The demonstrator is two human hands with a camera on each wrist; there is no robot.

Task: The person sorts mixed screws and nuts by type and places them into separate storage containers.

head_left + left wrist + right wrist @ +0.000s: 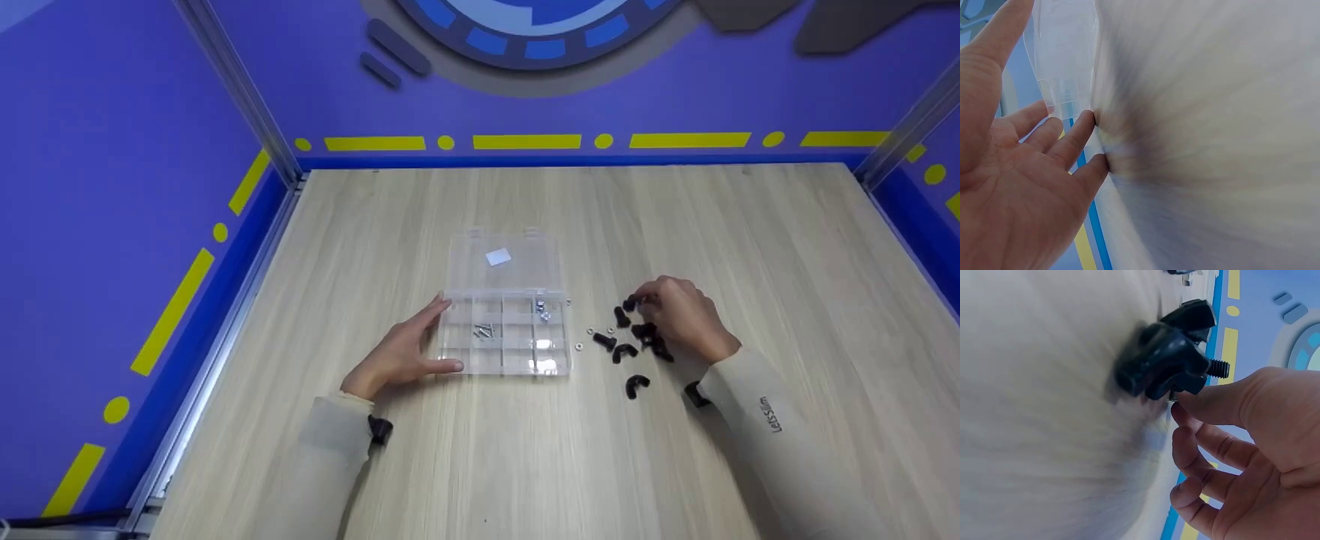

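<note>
A clear compartment box (pixel 504 373) lies with its lid (pixel 465 266) folded back. My left hand (pixel 401 352) rests against its left side, fingers spread and fairly straight, thumb along the front edge. Small screws (pixel 484 331) lie in one compartment, shiny metal pieces (pixel 543 309) in another. To the right, my right hand (pixel 686 319) reaches among loose black parts, including a wing-shaped one (pixel 637 386). In the right wrist view, its thumb and index fingertip pinch a small metal piece (pixel 1172 399), mostly hidden, beside black winged pieces (pixel 1157 354) and a black thread (pixel 1219 369).
Several small pale nuts or washers (pixel 579 346) lie between the box and the black parts. A white label (pixel 498 257) is on the lid. The wooden table (pixel 525 465) is bordered by blue-purple panels (pixel 247 75) at the back and sides.
</note>
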